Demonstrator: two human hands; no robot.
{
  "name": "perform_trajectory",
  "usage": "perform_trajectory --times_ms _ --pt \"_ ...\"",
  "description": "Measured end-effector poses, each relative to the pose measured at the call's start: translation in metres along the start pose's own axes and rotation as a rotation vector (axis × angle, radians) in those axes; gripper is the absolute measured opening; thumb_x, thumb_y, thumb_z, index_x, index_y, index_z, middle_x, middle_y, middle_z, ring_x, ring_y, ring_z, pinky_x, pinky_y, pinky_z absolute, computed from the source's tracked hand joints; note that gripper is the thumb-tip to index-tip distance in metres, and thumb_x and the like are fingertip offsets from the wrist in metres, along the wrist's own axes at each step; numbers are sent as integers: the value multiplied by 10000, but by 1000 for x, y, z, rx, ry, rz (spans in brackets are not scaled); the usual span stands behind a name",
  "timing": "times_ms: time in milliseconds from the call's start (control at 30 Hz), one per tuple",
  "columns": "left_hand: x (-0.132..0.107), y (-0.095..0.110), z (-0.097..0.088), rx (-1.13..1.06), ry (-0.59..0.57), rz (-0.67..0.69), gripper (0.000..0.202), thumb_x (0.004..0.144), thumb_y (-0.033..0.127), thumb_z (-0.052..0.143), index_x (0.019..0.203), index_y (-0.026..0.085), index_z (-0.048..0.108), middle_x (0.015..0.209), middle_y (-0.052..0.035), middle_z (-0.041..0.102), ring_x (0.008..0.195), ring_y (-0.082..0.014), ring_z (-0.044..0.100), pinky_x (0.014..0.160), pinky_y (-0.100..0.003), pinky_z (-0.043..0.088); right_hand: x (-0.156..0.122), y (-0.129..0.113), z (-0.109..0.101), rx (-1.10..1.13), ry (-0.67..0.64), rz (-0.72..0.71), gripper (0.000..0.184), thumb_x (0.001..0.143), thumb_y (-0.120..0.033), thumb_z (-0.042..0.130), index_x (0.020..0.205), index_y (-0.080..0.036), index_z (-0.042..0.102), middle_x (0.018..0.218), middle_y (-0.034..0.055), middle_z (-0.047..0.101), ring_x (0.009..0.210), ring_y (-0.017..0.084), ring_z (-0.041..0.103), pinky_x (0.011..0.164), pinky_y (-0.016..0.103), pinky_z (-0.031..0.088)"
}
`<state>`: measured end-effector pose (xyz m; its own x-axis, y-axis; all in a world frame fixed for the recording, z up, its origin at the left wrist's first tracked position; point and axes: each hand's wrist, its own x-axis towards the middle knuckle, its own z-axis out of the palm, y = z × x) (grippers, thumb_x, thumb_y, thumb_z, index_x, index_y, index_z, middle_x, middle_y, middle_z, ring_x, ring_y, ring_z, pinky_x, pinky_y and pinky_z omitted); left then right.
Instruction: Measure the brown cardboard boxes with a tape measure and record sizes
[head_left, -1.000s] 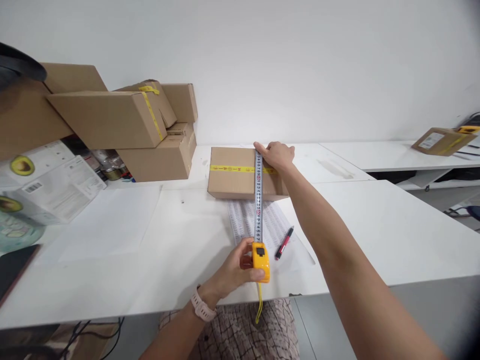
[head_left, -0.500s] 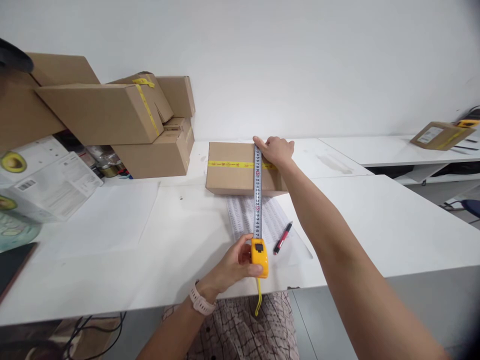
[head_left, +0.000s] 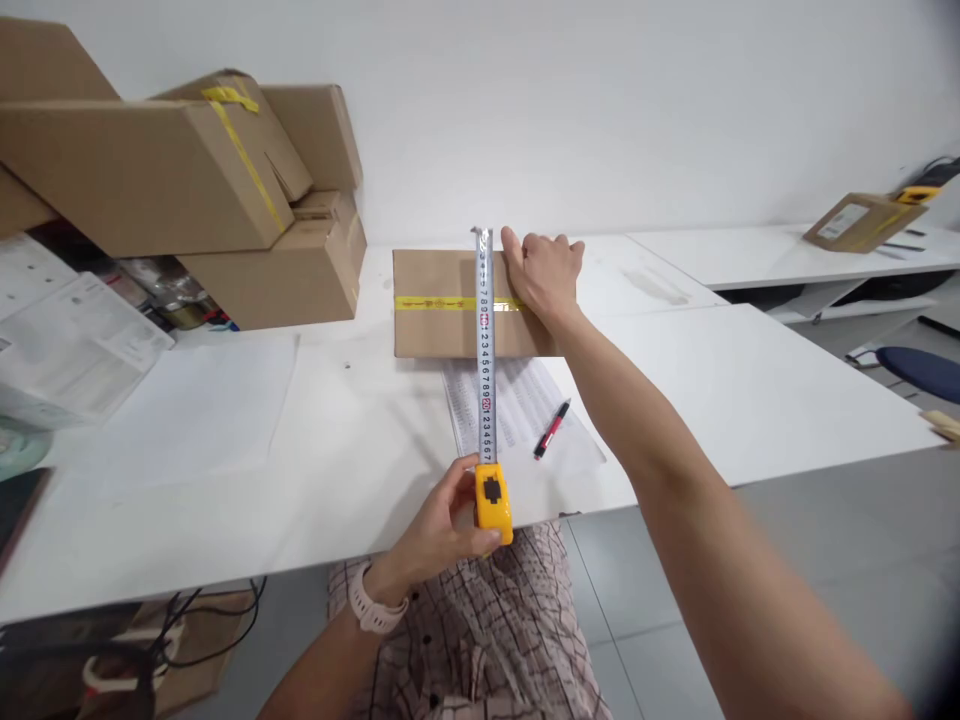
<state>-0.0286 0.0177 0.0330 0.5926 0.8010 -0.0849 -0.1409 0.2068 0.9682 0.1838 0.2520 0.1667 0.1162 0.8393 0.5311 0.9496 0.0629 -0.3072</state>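
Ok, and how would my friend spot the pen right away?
Start at the white table and find the box with a printed sheet poking out in front. On that sheet, right of the tape measure, lies the pen. It's the thin, slanted red-and-black one.

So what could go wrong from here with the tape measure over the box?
The tip of the blade stands apart from the right grip, so the blade might spring back toward the left grip, which holds the tape measure. With no finger on that tip, it could also swing sideways. The pen lies loose on the paper near the right forearm and could get knocked.
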Motion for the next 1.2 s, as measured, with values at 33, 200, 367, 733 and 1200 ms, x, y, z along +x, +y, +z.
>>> perform_trajectory --times_ms 33,200,367,733,1200 --pt "-2 -1 0 25 -10 -4 759 751 336 842 1386 255 435 1300 -108 596 1219 -284 564 1029 -449 467 -8 1 -1 -11 22 -18 720 1024 -575 76 1061 -149 655 1001 165 627 1163 373 507 1038 608 259" --pt "-7 -9 -2 120 -47 -25 821 723 323 860 1410 255 417 1335 -106 579 1235 -290 554 1053 -451 446 -74 14 -4 -93 73 -72 620 1035 -503 93 1144 -201 623 1103 144 612 1202 363 481 1037 557 255" --pt "-6 -9 -2 177 -83 -2 779 725 317 848 1386 245 443 1290 -96 596 1180 -277 587 1036 -445 466 -136 39 6 -44 54 -101 516 1037 -421 176 1202 -240 630 1256 114 631 1225 300 505 1073 499 256" --pt "-6 1 3 364 -86 -8 776 712 313 850 1386 253 469 1274 -101 622 1126 -290 638 1009 -480 522 -93 29 -94 934 -56 100 673 988 -710 201 1071 -265 698 916 54 713 736 168 651 657 347 495" --pt "-11 -6 1 264 -95 -45 915 690 272 870 1450 276 360 1431 -161 515 1271 -348 563 1056 -542 476 -182 21 -94 1023 -71 181 339 835 -485 733 574 -284 657 642 -4 672 585 168 616 553 361 525"
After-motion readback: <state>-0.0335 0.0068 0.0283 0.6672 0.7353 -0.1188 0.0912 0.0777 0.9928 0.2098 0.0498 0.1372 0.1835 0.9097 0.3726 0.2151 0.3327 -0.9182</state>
